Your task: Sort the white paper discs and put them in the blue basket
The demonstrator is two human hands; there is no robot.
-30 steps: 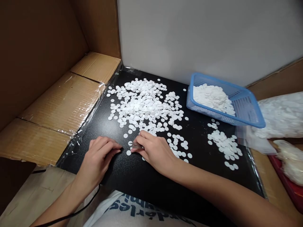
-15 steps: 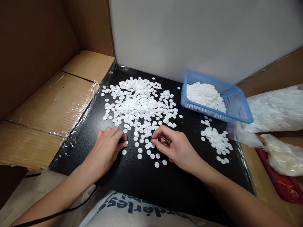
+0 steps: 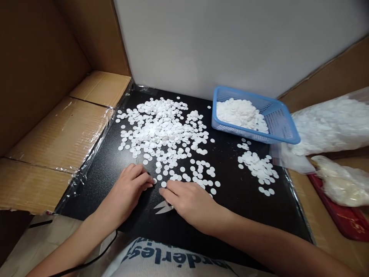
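A large heap of small white discs (image 3: 163, 129) lies spread on the black mat (image 3: 230, 200). My left hand (image 3: 129, 189) rests on the mat at the heap's near edge, holding nothing, fingers lying loosely with their tips beside a single disc (image 3: 155, 181). My right hand (image 3: 191, 202) lies just right of it, index finger reaching toward another loose disc (image 3: 163, 184). A small metal tool with two pointed tips (image 3: 163, 207) sticks out to the left from under this hand, tucked in its grip.
A blue plastic basket (image 3: 281, 127) part-filled with white discs stands at the back right, with a smaller patch of discs (image 3: 258, 167) before it. Clear bags of discs (image 3: 331, 125) and a red tray (image 3: 343, 217) lie at right. Cardboard walls enclose the left side.
My right hand has come back toward me and leftward, from the heap's edge to the bare mat beside the left hand; the tool's tips now show beneath it. The left hand has barely moved.
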